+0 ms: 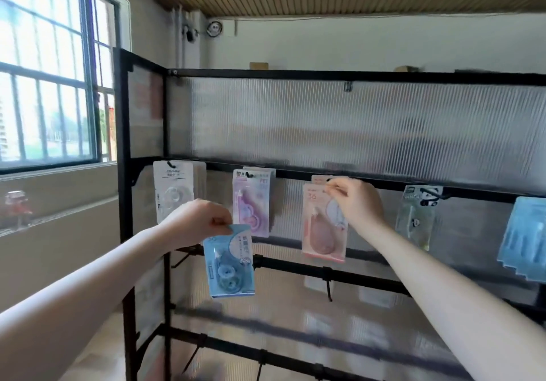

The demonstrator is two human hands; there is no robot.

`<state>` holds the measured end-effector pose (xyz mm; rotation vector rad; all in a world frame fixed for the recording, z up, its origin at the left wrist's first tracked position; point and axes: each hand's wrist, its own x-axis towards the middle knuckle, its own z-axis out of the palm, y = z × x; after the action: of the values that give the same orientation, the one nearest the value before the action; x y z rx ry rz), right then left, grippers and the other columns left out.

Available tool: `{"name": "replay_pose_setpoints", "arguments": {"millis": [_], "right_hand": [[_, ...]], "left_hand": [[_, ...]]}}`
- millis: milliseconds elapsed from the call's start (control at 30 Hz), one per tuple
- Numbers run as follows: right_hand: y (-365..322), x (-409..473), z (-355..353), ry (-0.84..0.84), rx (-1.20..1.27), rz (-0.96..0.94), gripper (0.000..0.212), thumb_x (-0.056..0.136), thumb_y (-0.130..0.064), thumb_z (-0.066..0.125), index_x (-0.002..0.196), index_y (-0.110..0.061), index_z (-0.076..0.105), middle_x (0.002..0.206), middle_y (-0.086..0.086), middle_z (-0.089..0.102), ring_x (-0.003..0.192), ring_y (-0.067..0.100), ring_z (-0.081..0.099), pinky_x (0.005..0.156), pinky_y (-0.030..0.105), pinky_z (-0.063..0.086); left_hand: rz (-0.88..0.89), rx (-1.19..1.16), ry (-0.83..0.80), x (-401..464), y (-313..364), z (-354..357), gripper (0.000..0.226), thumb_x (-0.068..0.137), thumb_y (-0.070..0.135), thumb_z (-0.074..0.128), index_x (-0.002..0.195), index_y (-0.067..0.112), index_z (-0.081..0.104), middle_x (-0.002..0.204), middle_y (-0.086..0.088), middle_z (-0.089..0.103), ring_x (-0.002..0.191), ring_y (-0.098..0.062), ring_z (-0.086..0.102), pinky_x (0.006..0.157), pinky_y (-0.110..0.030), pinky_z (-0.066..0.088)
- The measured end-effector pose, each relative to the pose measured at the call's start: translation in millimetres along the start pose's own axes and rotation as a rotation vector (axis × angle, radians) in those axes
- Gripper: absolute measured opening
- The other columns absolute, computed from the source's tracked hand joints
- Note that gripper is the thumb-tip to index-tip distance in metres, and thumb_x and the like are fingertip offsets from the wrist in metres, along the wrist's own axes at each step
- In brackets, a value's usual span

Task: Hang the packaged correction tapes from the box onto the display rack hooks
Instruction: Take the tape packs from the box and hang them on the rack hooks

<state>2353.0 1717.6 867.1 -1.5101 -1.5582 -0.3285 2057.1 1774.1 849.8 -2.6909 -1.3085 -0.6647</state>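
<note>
My left hand (197, 221) pinches the top corner of a blue packaged correction tape (230, 262), which hangs free in front of the black display rack (295, 73). My right hand (357, 200) pinches the top edge of a pink packaged correction tape (320, 233) at a hook (329, 180) on the upper rail, where another pink pack hangs behind it. White packs (174, 191), purple packs (251, 200), a panda-print pack (418, 218) and light blue packs (524, 239) hang along the same rail. The box is out of view.
Bare hooks (328, 290) stick out from the lower rails of the rack. Ribbed translucent panels back the rack. A barred window (47, 85) and its sill are at the left, with a small jar (17, 206) on the ledge.
</note>
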Motion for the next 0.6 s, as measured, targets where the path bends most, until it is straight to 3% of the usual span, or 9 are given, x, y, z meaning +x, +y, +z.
{"name": "replay_pose_setpoints", "arguments": {"millis": [133, 300, 467, 600], "right_hand": [[7.7, 19.1, 0.4, 0.021, 0.02, -0.03, 0.016, 0.093, -0.018, 0.055, 0.095, -0.011, 0.069, 0.093, 0.0, 0.07, 0.086, 0.017, 0.061, 0.069, 0.027, 0.041], [6.0, 31.3, 5.0, 0.011, 0.062, -0.103, 0.019, 0.094, -0.012, 0.05, 0.098, -0.005, 0.068, 0.096, 0.008, 0.066, 0.09, 0.023, 0.06, 0.079, 0.037, 0.047], [20.1, 33.4, 1.8, -0.098, 0.103, -0.09, 0.023, 0.096, -0.01, 0.045, 0.106, -0.002, 0.065, 0.107, 0.009, 0.065, 0.099, 0.018, 0.056, 0.078, 0.024, 0.036], [33.8, 32.7, 2.0, -0.149, 0.118, -0.072, 0.025, 0.097, -0.011, 0.045, 0.112, -0.005, 0.064, 0.115, 0.007, 0.064, 0.108, 0.017, 0.056, 0.084, 0.023, 0.037]], "left_hand": [[-0.034, 0.027, -0.014, 4.8, -0.6, 1.7, 0.009, 0.083, 0.036, 0.065, 0.083, 0.027, 0.067, 0.075, 0.012, 0.063, 0.074, -0.011, 0.06, 0.069, -0.03, 0.051], [-0.057, 0.045, -0.024, 12.5, 1.2, 4.4, 0.011, 0.083, 0.035, 0.065, 0.086, 0.025, 0.068, 0.077, 0.011, 0.064, 0.076, -0.012, 0.06, 0.072, -0.031, 0.051], [-0.072, 0.036, -0.036, 18.6, 2.9, 11.0, 0.009, 0.083, 0.035, 0.066, 0.085, 0.027, 0.068, 0.077, 0.013, 0.064, 0.075, -0.011, 0.061, 0.072, -0.031, 0.052], [-0.079, 0.032, -0.051, 23.5, 3.2, 20.2, 0.008, 0.082, 0.036, 0.067, 0.084, 0.028, 0.068, 0.076, 0.012, 0.065, 0.073, -0.011, 0.061, 0.073, -0.033, 0.053]]}}
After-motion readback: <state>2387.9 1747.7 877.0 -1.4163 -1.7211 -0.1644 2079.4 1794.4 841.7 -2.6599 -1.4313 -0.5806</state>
